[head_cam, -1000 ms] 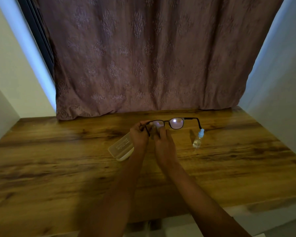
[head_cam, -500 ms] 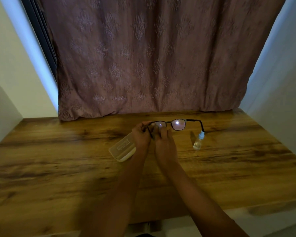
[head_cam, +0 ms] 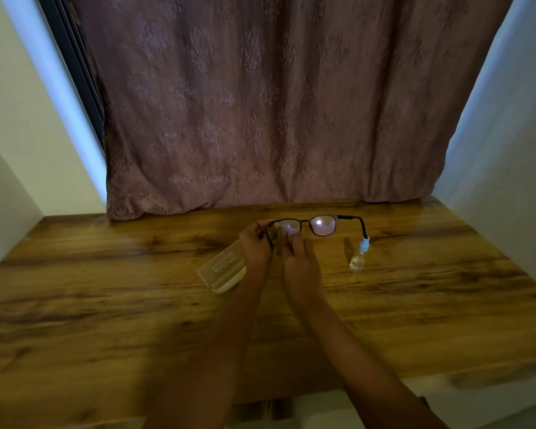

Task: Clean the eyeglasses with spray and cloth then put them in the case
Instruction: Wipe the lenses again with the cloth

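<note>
Dark-framed eyeglasses [head_cam: 324, 225] are held up above the wooden table [head_cam: 106, 305], arms unfolded. My left hand [head_cam: 256, 247] grips the frame at its left end. My right hand [head_cam: 300, 261] pinches the left lens, with what looks like a thin cloth [head_cam: 280, 239] between the fingers; the cloth is hard to make out. A pale translucent case [head_cam: 222, 269] lies on the table just left of my left hand, partly hidden by it. A small clear spray bottle [head_cam: 359, 257] with a light blue cap stands to the right of my hands.
A mauve patterned curtain [head_cam: 260, 103] hangs behind the table's far edge. White walls close in on both sides. The table's near edge runs across the bottom of the view.
Both hands stay at the left lens; the fingers of my right hand shift slightly over it. The glasses have barely moved.
</note>
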